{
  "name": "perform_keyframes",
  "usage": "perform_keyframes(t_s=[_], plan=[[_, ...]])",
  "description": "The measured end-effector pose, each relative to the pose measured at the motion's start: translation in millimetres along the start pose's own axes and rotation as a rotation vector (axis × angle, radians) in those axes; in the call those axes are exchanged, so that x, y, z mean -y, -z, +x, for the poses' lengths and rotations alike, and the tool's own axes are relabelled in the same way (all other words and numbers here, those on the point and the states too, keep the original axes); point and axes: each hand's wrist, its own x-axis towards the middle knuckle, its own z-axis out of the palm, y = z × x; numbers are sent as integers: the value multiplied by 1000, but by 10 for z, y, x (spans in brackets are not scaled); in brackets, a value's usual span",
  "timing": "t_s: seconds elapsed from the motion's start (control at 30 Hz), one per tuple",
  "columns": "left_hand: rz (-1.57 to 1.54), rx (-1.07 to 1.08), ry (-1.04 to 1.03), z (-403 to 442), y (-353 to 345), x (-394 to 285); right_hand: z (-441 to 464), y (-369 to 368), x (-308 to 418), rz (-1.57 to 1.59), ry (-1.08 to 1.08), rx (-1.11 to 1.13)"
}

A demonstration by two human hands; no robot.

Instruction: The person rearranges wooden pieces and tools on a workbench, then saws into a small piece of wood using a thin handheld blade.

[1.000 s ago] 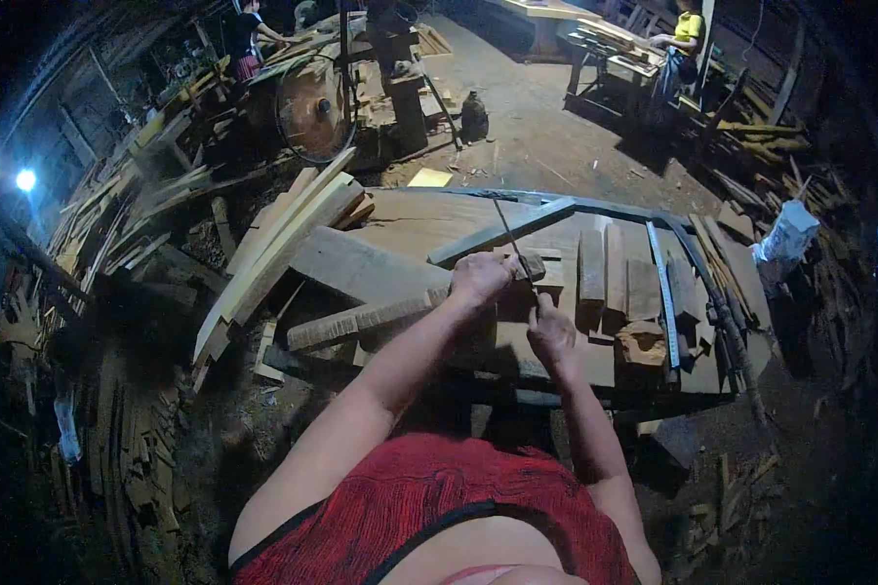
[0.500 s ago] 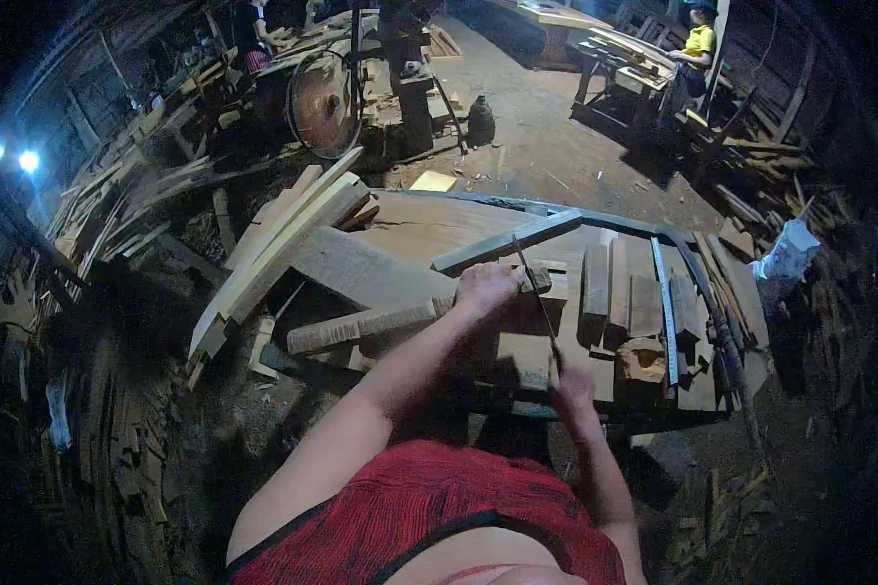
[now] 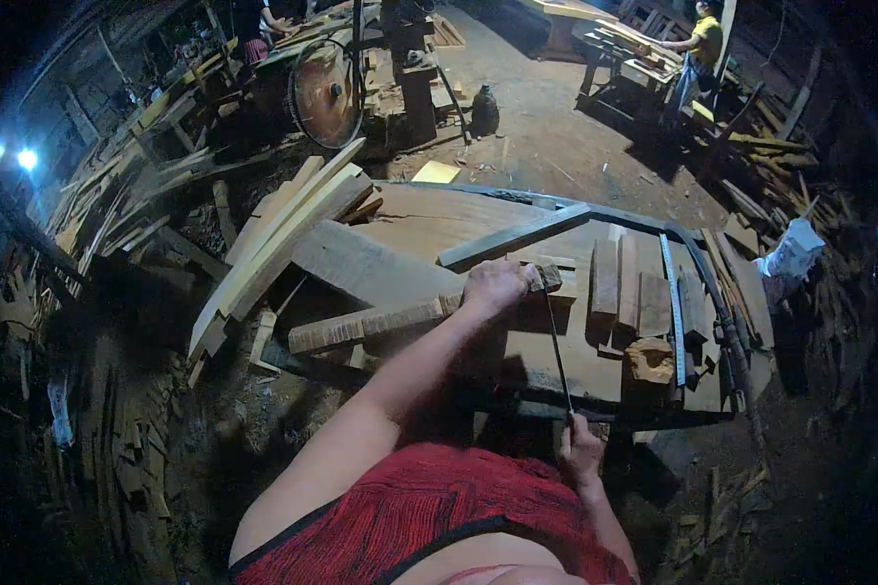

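My left hand is closed over a long wooden bar, which lies slanting across the workbench. Just right of those fingers, a thin dark blade-like tool crosses the bar's right end. Its near end is in my right hand, closed around it at the bench's front edge. Whether the blade has teeth is too small to tell. Behind the bar rests a slanted grey batten. Several short wood blocks stand to the right, beside a pale measuring strip.
Long planks jut over the bench's left side. A large wheel stands behind. One person in yellow is at a far table; another person is at the back left. Scrap wood lies on both sides.
My right hand has drawn down toward me with the tool, away from the bar, so more of the blade shows on the near side. My left hand stays on the bar.
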Motion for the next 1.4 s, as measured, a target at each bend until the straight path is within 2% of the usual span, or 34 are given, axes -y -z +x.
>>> perform_keyframes(t_s=[0.07,0.13,0.17,0.27,0.4,0.43,0.47,0.53,0.6,0.7,0.87,0.97,1.07,1.17,1.23,1.27,1.33,1.4], plan=[[20,-28,7,103,-160,104,-14,-59,-73,48,60,-55],[41,-66,12,167,-181,105,226,-89,-33,-216,103,50],[48,-62,52,182,-141,92,281,65,126,-69,-36,55],[60,4,84,137,-22,37,290,194,58,-87,-56,43],[-15,-23,21,135,-110,116,174,237,-48,38,7,16],[-26,-43,-9,121,-95,88,158,174,-121,-19,38,9],[-117,83,-2,148,-63,90,112,128,-193,-25,6,-1],[-88,26,-10,73,-8,32,74,87,-165,-43,46,6],[-40,57,-32,60,-18,40,1,146,-98,-32,11,-9],[17,44,-39,40,-19,0,-70,242,-27,84,67,-11],[50,-16,-42,-42,3,-74,-180,548,105,53,22,-36],[-14,-94,-134,-31,-42,4,20,613,213,77,55,-81],[-75,-68,-72,-50,-9,-25,375,431,320,87,103,-65],[0,-58,-62,-50,13,-62,810,145,340,-2,65,2],[106,-13,-22,-26,3,-51,1069,-100,260,-196,220,-16],[109,-13,-25,-28,10,-48,1158,-178,244,-193,217,-19],[9,-65,-59,-58,26,-91,1252,-208,313,-154,285,-165],[24,-65,-67,-59,18,-94,1239,-132,415,-129,219,-140]])
